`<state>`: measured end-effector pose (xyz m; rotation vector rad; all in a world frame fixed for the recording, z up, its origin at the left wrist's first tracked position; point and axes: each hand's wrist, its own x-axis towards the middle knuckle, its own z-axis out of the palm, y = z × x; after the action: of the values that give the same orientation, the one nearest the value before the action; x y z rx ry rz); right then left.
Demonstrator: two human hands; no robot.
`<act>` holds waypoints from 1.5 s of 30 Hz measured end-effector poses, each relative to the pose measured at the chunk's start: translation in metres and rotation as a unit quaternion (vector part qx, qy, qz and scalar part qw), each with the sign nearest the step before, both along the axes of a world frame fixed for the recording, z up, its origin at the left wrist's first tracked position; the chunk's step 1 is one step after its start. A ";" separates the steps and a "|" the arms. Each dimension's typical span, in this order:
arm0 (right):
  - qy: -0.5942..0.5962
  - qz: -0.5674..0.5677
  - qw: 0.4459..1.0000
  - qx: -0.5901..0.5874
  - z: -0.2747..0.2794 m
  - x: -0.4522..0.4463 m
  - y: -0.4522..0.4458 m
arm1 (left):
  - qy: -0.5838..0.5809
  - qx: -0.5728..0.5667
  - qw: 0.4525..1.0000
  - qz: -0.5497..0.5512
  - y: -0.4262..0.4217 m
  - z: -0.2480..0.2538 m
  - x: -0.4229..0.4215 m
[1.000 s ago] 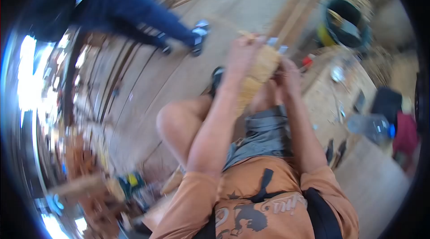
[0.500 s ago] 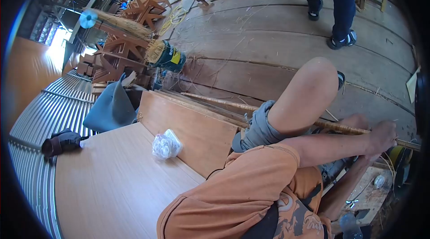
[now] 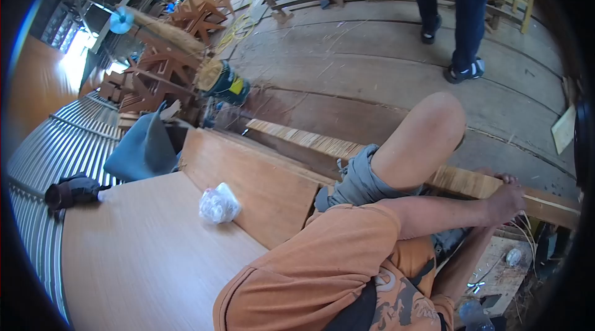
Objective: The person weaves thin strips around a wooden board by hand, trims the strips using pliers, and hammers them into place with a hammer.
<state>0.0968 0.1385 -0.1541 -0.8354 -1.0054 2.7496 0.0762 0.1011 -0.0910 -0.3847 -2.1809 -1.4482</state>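
A long flat strip of wood (image 3: 310, 137), its face covered with tan straw-like bands, runs under my raised knee toward the right edge. My left hand (image 3: 505, 203) is closed at the strip's right part, its fingers bent at the edge. Just beneath it, my right hand (image 3: 486, 230) comes up from below, mostly hidden behind the left hand, so its fingers do not show. Thin pale strands (image 3: 528, 232) hang beside the hands. A bit of skin beyond the strip's far edge is too unclear to name.
A crumpled clear plastic bag (image 3: 219, 203) lies on the wooden board (image 3: 155, 244) at left. Behind stand a blue cloth-like sheet (image 3: 144, 148) and a bucket (image 3: 227, 84) holding straw. Another person's legs (image 3: 467, 15) stand on the plank floor. A bottle (image 3: 474, 315) is at lower right.
The strip has turned, so its broad banded face now shows where a thin edge showed before. Both hands have shifted slightly left and down in view.
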 end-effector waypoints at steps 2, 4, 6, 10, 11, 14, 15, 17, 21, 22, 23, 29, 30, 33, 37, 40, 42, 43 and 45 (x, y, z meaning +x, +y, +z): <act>0.005 -0.001 1.000 -0.017 0.003 0.003 -0.012 | 0.041 -0.162 0.981 -0.101 -0.027 0.006 0.009; 0.020 -0.027 0.999 -0.036 0.016 0.003 -0.026 | -0.003 -0.141 0.973 -0.184 -0.040 0.040 0.015; 0.040 -0.056 0.996 -0.061 0.029 -0.001 -0.032 | -0.035 -0.059 0.977 -0.202 -0.058 0.083 0.024; 0.050 -0.080 0.989 -0.111 0.040 -0.003 -0.049 | -0.061 -0.160 0.960 -0.223 -0.063 0.088 0.022; 0.054 -0.083 0.988 -0.119 0.041 -0.003 -0.050 | -0.075 -0.142 0.962 -0.221 -0.063 0.091 0.022; 0.070 -0.097 0.983 -0.136 0.043 -0.008 -0.047 | -0.072 -0.145 0.954 -0.253 -0.066 0.090 0.010; 0.075 -0.103 0.982 -0.141 0.044 -0.010 -0.045 | -0.061 -0.151 0.959 -0.233 -0.066 0.086 0.008; 0.090 -0.116 0.978 -0.151 0.048 -0.014 -0.044 | -0.045 -0.161 0.956 -0.239 -0.067 0.083 0.007; 0.088 -0.152 0.971 -0.162 0.043 0.000 -0.035 | -0.173 -0.174 0.938 -0.245 -0.069 0.092 -0.005; 0.064 -0.138 0.977 -0.148 0.024 0.010 -0.022 | -0.139 -0.165 0.942 -0.258 -0.068 0.091 -0.009; 0.047 -0.115 0.983 -0.134 0.004 0.023 -0.013 | -0.099 -0.150 0.948 -0.263 -0.069 0.090 -0.012; -0.011 -0.145 0.989 -0.024 0.098 0.070 -0.025 | -0.120 -0.118 0.946 -0.276 -0.073 0.101 -0.019; -0.014 -0.140 0.990 -0.011 0.097 0.073 -0.023 | -0.135 -0.126 0.945 -0.269 -0.075 0.102 -0.023; -0.042 -0.148 0.988 0.019 0.103 0.078 -0.025 | -0.142 -0.127 0.947 -0.258 -0.075 0.100 -0.026; -0.047 -0.131 0.987 0.078 0.110 0.070 -0.026 | -0.116 -0.113 0.956 -0.246 -0.076 0.098 -0.027; -0.039 -0.127 0.986 0.104 0.115 0.067 -0.028 | -0.136 -0.075 0.961 -0.229 -0.076 0.094 -0.025; -0.067 -0.114 0.961 0.245 0.119 0.060 -0.025 | -0.150 -0.125 0.957 -0.213 -0.073 0.090 -0.027; -0.122 -0.101 0.936 0.315 0.129 0.054 -0.027 | -0.235 -0.161 0.932 -0.224 -0.074 0.095 -0.027; -0.151 -0.121 0.924 0.329 0.142 0.044 -0.032 | -0.260 -0.183 0.917 -0.240 -0.074 0.089 -0.030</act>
<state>0.1403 0.1061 -0.0122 -1.1599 -1.6149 1.9006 0.0467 0.0268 -0.0015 -0.7855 -2.9635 -1.5039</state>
